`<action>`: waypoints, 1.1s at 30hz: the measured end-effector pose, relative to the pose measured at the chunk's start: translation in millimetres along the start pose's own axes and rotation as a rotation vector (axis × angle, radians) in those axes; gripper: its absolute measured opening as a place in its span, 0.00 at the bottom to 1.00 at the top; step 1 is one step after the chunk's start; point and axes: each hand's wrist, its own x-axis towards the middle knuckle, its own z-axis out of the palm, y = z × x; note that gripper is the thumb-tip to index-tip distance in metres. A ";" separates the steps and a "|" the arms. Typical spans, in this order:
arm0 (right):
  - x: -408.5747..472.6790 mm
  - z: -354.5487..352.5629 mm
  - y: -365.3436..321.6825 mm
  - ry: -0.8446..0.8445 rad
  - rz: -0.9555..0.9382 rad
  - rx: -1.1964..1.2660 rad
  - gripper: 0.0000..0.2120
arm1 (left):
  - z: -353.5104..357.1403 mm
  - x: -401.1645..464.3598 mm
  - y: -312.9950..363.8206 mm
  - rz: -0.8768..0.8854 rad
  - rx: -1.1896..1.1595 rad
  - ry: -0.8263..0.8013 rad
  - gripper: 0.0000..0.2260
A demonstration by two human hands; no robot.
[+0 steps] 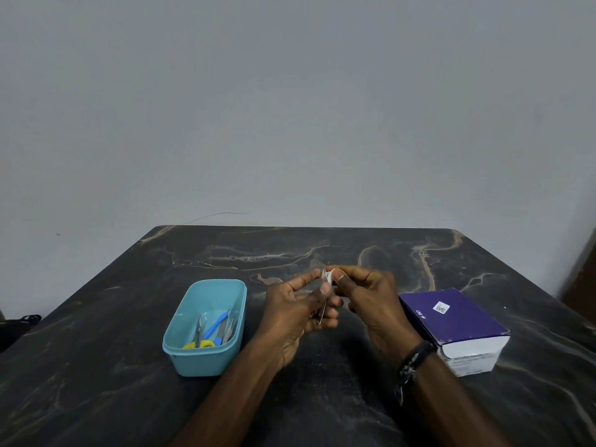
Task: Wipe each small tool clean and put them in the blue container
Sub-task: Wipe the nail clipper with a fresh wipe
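My left hand (298, 309) holds a thin metal tool (323, 304) upright between thumb and fingers above the middle of the table. My right hand (364, 296) pinches a small white wipe (329, 276) against the tool's upper end. The blue container (187, 356) stands to the left of my hands. Inside it lie several tools, among them scissors with yellow handles (200, 341) and a blue-handled tool (214, 325).
A purple and white box (458, 327) lies to the right of my hands. The dark marbled table (129, 398) runs back to a plain grey wall. A dark object (19, 324) sits off the table's left edge.
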 end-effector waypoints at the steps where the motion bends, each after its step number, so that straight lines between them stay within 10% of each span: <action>1: -0.4 0.1 -0.4 -0.001 -0.003 0.004 0.07 | -0.1 0.2 -0.3 0.002 -0.001 0.005 0.18; 33: 1.9 -0.9 -2.6 -0.061 0.124 0.068 0.07 | -2.9 6.3 -3.5 0.013 0.107 0.068 0.09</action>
